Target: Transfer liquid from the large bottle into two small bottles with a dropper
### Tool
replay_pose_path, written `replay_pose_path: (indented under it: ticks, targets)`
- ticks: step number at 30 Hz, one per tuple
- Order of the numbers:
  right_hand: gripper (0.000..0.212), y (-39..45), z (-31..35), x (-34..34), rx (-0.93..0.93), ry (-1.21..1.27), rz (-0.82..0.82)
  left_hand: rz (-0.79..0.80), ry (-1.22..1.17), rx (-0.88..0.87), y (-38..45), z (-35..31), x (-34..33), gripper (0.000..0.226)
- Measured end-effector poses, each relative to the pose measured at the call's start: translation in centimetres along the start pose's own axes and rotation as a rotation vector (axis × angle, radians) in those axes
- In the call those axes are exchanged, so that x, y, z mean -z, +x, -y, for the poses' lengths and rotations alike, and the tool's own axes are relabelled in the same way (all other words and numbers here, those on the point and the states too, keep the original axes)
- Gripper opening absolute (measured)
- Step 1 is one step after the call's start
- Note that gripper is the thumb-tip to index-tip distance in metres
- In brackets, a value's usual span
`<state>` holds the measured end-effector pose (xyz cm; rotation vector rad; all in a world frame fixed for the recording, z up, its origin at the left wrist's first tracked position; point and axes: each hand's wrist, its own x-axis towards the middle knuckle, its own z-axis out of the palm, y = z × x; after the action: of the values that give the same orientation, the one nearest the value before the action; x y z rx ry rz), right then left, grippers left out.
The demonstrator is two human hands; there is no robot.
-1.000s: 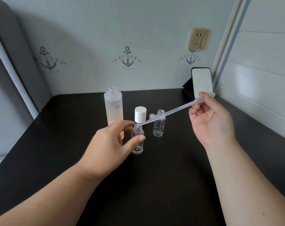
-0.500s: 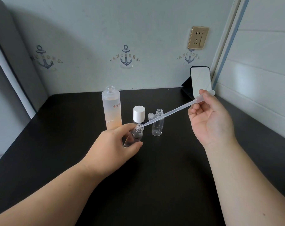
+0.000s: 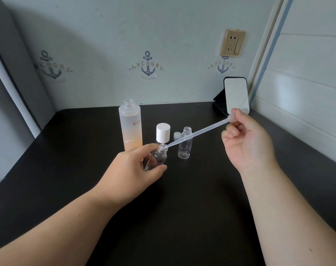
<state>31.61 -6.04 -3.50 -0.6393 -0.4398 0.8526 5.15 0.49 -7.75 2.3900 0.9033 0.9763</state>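
Dropper (image 3: 197,132) — slender translucent plastic — tip at tilted clear small bottle (image 3: 157,158).

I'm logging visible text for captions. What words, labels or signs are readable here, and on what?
"ANCHORS": under each anchor motif on the wall, three times; the left one is partly shadowed.
Red characters on the large bottle: too blurred to read for certain.
Nothing else carries text.

a black worktop (image 3: 192,198) fills the lower frame. at upper centre stand an uncapped large bottle (image 3: 130,127), a white cap (image 3: 163,132), a small clear cap (image 3: 176,135) and an open small bottle (image 3: 184,144). a phone (image 3: 236,95) leans on a dark stand (image 3: 220,106) at upper right.
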Motion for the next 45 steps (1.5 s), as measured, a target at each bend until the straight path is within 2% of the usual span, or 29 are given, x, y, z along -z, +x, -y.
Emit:
replay_pose_path:
  ticks: [11,20,25,28,30,31,33,36,38,40,43,45]
  targets:
    - [0.024,-0.1,0.1,0.0,0.034,-0.022,0.026,-0.003,-0.008,-0.031,0.2,-0.1,0.1,0.041]
    - [0.009,-0.2,0.2,0.0,0.027,0.013,-0.003,0.036,-0.019,0.062,0.4,-0.1,0.1,0.026]
    - [0.017,-0.2,0.2,0.0,0.013,0.069,-0.047,0.073,-0.042,0.097,0.4,0.1,-0.1,0.042]
    - [0.017,-0.2,0.2,0.0,0.0,0.099,-0.06,0.084,-0.036,0.053,0.4,-0.4,0.2,0.057]
    - [0.017,-0.2,0.1,0.0,-0.007,0.121,-0.073,0.032,-0.059,0.021,0.3,-0.7,0.4,0.058]
    - [0.016,-0.2,0.1,0.0,-0.009,0.129,-0.079,-0.026,-0.094,0.015,0.2,-0.8,0.6,0.05]
    - [0.014,-0.2,0.1,0.0,-0.012,0.13,-0.082,-0.195,-0.205,0.009,-0.1,-0.8,1.0,0.031]
    - [0.019,-0.2,0.0,-0.1,-0.013,0.126,-0.076,-0.465,-0.263,0.052,-0.2,-0.5,1.5,0.015]
    - [0.013,-0.3,0.0,-0.1,-0.016,0.135,-0.067,-0.562,-0.253,0.118,0.2,0.1,1.6,0.02]
    - [0.012,-0.3,-0.1,-0.1,-0.023,0.13,-0.044,-0.518,-0.283,0.214,0.7,0.9,1.5,0.042]
    - [0.016,-0.2,-0.2,0.0,-0.025,0.094,-0.008,-0.316,-0.318,0.346,1.5,1.8,0.9,0.071]
    - [0.014,-0.2,-0.3,0.0,-0.019,0.061,0.007,-0.242,-0.29,0.371,1.8,2.1,0.5,0.066]
